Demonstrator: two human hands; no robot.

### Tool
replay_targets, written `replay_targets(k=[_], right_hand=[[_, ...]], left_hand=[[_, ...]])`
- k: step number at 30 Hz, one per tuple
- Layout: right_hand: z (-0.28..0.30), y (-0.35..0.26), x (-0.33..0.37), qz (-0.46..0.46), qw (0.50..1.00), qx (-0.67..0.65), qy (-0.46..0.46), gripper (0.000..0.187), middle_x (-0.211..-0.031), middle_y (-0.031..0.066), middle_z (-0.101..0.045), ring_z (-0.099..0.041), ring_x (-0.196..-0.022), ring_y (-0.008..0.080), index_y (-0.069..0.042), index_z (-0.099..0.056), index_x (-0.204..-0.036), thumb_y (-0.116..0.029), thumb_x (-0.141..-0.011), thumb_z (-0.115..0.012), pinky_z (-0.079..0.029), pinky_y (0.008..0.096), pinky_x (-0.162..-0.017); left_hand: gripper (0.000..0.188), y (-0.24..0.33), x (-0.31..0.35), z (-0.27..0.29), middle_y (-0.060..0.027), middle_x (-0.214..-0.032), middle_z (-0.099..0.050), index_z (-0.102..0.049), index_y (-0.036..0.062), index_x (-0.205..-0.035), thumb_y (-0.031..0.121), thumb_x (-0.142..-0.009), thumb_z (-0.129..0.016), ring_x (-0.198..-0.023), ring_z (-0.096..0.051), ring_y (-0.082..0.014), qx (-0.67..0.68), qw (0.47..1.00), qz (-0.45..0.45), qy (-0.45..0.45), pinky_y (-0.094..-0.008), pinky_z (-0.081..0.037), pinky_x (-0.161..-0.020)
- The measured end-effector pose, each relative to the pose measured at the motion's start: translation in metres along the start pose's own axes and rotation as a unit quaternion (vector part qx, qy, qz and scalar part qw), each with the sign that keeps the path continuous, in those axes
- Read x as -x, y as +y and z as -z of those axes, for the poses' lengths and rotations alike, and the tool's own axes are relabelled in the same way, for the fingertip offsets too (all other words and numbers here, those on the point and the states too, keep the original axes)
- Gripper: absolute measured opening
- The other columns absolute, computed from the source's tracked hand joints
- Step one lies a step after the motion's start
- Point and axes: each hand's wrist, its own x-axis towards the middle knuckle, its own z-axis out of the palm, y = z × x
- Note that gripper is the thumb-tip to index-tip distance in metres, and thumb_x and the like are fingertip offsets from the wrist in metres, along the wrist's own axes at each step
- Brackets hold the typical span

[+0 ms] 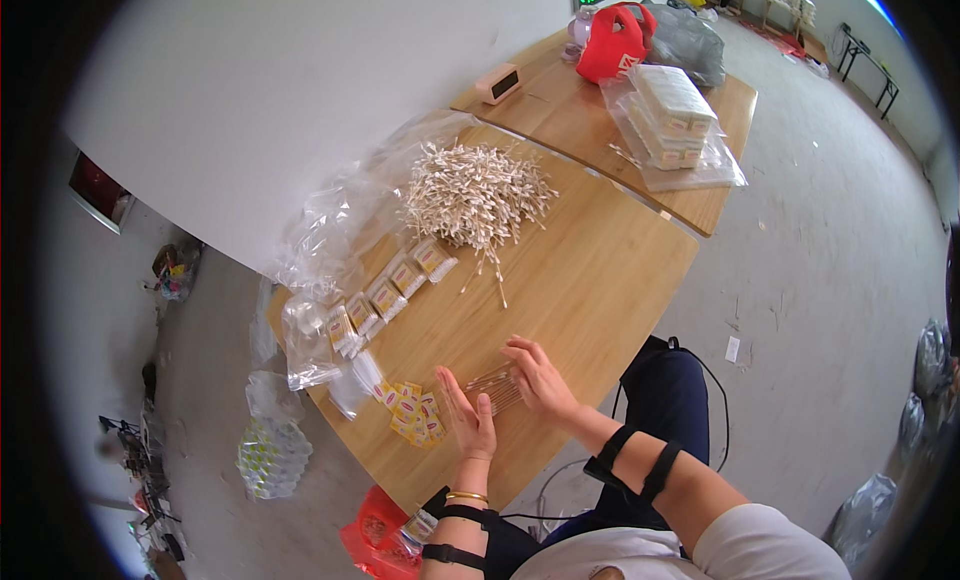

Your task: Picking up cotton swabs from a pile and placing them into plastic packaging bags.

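Note:
A small bundle of cotton swabs with brown sticks lies on the near part of the wooden table, between my two hands. My left hand stands on edge at the bundle's left end, its fingers straight and the thumb raised. At the other end is my right hand, palm side toward the swabs, with its fingers extended and slightly bent. Neither hand is closed around the bundle. Yellow and white printed cards are spread just left of my left hand. A large heap of loose cotton swabs covers the table's far part.
Small filled packets line the left side, beside crumpled clear plastic bags. A second table beyond holds stacked wrapped packs, a red bag and a small pink clock. Red plastic bags hang below the near edge.

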Motion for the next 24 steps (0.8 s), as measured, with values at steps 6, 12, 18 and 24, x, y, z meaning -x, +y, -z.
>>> replay_targets(k=[6, 12, 18, 24], right_hand=[[-0.039, -0.012, -0.001, 0.036, 0.995, -0.073, -0.064, 0.04, -0.145, 0.0213, -0.043, -0.037, -0.141, 0.0413, -0.003, -0.048, -0.137, -0.005, -0.096, -0.048, -0.036, 0.0447, -0.115], [0.009, 0.001, -0.004, -0.017, 1.0, 0.003, 0.023, 0.039, -0.139, 0.0208, -0.047, -0.04, -0.14, 0.0399, -0.003, -0.051, -0.133, 0.001, -0.095, -0.047, -0.038, 0.0443, -0.113], [0.042, 0.008, 0.008, 0.01, 0.993, 0.111, 0.029, 0.036, -0.133, 0.0196, -0.05, -0.045, -0.136, 0.0392, -0.003, -0.053, -0.129, 0.002, -0.093, -0.048, -0.042, 0.0451, -0.11], [0.048, 0.005, 0.021, 0.014, 0.99, 0.141, 0.012, 0.037, -0.132, 0.0179, -0.051, -0.044, -0.137, 0.0377, -0.003, -0.053, -0.129, 0.0, -0.093, -0.052, -0.041, 0.0453, -0.111]], left_hand=[[0.098, 0.012, 0.005, -0.024, -0.0265, -0.165, -0.003, -0.002, -0.0039, -0.158, 0.066, -0.098, -0.036, -0.154, -0.002, -0.04, 0.151, 0.988, -0.019, -0.003, -0.0479, -0.006, -0.124], [0.078, 0.015, 0.008, -0.006, -0.0236, -0.165, -0.014, -0.015, -0.0009, -0.158, 0.05, -0.104, -0.038, -0.153, -0.011, -0.0397, 0.0, 0.998, -0.017, 0.068, -0.052, -0.005, -0.124], [0.081, 0.021, 0.013, -0.003, -0.0188, -0.163, -0.024, -0.02, -0.0018, -0.157, 0.051, -0.1, -0.043, -0.153, -0.018, -0.0347, -0.302, 0.943, -0.072, -0.12, -0.0589, -0.004, -0.123], [0.082, 0.033, 0.023, -0.005, -0.0184, -0.163, -0.023, -0.021, -0.0007, -0.157, 0.054, -0.1, -0.044, -0.154, -0.015, -0.0322, -0.329, 0.934, -0.088, -0.105, -0.0586, -0.001, -0.123]])
